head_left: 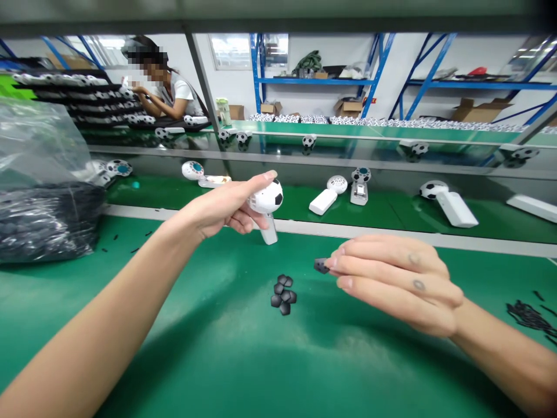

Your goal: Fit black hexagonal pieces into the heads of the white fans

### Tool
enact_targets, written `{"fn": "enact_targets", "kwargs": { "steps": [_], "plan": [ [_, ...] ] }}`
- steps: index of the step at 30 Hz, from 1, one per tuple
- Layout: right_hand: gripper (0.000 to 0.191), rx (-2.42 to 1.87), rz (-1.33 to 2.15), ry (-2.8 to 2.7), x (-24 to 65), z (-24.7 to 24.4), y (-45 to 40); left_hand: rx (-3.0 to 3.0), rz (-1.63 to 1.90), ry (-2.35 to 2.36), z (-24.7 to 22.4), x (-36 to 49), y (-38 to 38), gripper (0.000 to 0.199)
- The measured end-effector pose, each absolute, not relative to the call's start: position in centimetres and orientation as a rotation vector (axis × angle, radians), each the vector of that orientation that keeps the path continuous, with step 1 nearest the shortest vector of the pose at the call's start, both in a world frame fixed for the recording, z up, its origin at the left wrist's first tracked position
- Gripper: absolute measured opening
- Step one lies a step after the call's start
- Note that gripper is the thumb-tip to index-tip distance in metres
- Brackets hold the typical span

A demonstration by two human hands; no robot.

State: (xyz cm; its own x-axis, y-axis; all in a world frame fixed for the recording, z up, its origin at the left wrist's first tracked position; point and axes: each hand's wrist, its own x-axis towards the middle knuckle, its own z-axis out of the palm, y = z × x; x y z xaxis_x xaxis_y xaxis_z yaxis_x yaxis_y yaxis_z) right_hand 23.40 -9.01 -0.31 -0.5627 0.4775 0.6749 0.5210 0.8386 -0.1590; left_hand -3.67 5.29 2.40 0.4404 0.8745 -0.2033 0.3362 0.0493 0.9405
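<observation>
Our right hand pinches a black piece in its fingertips near the black pile on the tabletop, while our left hand clamps the ball gadget beyond.

One plastic bag, one person, one held device, one pinched tile and about seven clustered tiles show.

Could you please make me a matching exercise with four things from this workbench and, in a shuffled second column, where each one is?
1. Nearest ball-headed device
2. Clear plastic bag
3. Cluster of black pentagons
4. Single dark piece

A. Lying on the green surface
B. In the right hand
C. At the far left
D. In the left hand

Pairs: 1-D, 2-C, 3-A, 4-B
</observation>
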Motion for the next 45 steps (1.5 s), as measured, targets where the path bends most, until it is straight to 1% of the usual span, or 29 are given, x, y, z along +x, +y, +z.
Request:
{"fn": "enact_targets", "kwargs": {
  "steps": [3, 4, 6, 9, 10, 15, 17, 20, 22, 25, 30, 34, 39, 45],
  "plan": [
    [0.023, -0.772, -0.134, -2.151, 22.7, -0.6, -8.3, 1.412, 0.619, 0.975, 2.3, -3.1, 4.6, 0.055],
    [0.023, -0.784, -0.161, -2.099, 22.6, -0.6, -8.1, 1.372, 0.643, 0.909, 2.1, -2.7, 4.3, 0.056],
    [0.019, -0.845, -0.148, -1.985, 22.3, -0.4, -7.7, 1.307, 0.699, 0.783, 1.8, -1.8, 3.5, 0.063],
    [0.011, -0.996, 0.098, -1.783, 22.4, 0.5, -7.6, 1.343, 0.767, 0.682, 0.9, -0.5, 2.5, 0.069],
    [0.014, -1.035, 0.216, -1.713, 22.5, 0.8, -7.6, 1.393, 0.781, 0.669, 0.6, -0.2, 2.2, 0.068],
    [0.043, -1.101, 0.781, -1.529, 23.1, 1.8, -6.9, 1.726, 0.749, 0.614, -0.5, 0.7, 0.9, 0.059],
    [0.048, -1.109, 0.931, -1.502, 23.3, 1.7, -6.5, 1.852, 0.717, 0.612, -0.7, 0.9, 0.4, 0.053],
    [0.05, -1.14, 1.075, -1.499, 23.6, 1.6, -6.0, 2.001, 0.708, 0.642, -0.9, 1.0, -0.2, 0.044],
    [0.051, -1.164, 1.149, -1.511, 23.8, 1.6, -6.0, 2.073, 0.689, 0.657, -1.0, 1.0, -0.5, 0.044],
    [0.051, -1.217, 1.189, -1.55, 24.0, 1.4, -6.1, 2.138, 0.635, 0.659, -0.9, 1.0, -0.8, 0.045],
    [0.054, -1.297, 1.151, -1.618, 24.2, 1.2, -6.3, 2.214, 0.566, 0.678, -1.0, 1.3, -1.2, 0.042],
    [0.06, -1.331, 1.142, -1.541, 24.0, 1.1, -6.4, 2.261, 0.608, 0.716, -1.3, 1.7, -1.5, 0.042],
    [0.066, -1.262, 1.194, -1.388, 23.6, 1.1, -6.3, 2.187, 0.685, 0.789, -1.4, 1.9, -1.7, 0.038],
    [0.061, -1.216, 1.261, -1.372, 23.7, 1.2, -6.4, 2.187, 0.743, 0.777, -1.4, 1.9, -1.8, 0.033]
  ]
}}
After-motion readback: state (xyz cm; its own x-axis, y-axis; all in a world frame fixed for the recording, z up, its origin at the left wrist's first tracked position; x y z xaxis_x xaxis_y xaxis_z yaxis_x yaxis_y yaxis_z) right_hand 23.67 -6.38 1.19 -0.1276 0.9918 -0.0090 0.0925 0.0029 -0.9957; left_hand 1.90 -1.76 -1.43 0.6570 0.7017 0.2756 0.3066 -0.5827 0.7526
